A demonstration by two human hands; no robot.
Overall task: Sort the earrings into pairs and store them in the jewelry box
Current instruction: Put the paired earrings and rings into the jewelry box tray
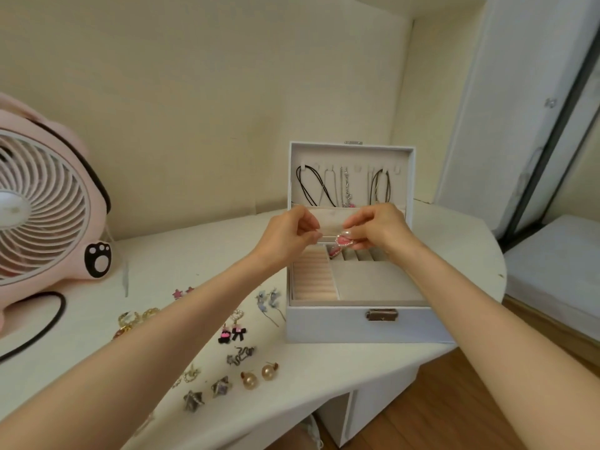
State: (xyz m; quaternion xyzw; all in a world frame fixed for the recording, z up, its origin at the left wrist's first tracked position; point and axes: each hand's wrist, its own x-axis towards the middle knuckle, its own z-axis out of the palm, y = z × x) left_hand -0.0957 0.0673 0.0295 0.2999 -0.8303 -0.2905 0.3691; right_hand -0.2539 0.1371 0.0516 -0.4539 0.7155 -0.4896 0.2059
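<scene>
Over box [324,323]: R hand [380,228] pinches pink earring [344,241] (L hand [289,235] near).

Setting: a room in a home, apparently a bedroom or dressing corner.
Surface: a white table [194,254] with a rounded right edge, standing against a cream wall [194,92].
Left edge: a pink desk fan [42,206] with a paw print on its foot, and a black cable [62,305].
Right half: an open white jewelry box [324,323], with necklaces [311,186] hung in its lid.
Front edge: earrings [268,371] laid out in pairs.
Beyond the table: a wooden floor [438,401] and a white padded surface [558,264].
</scene>
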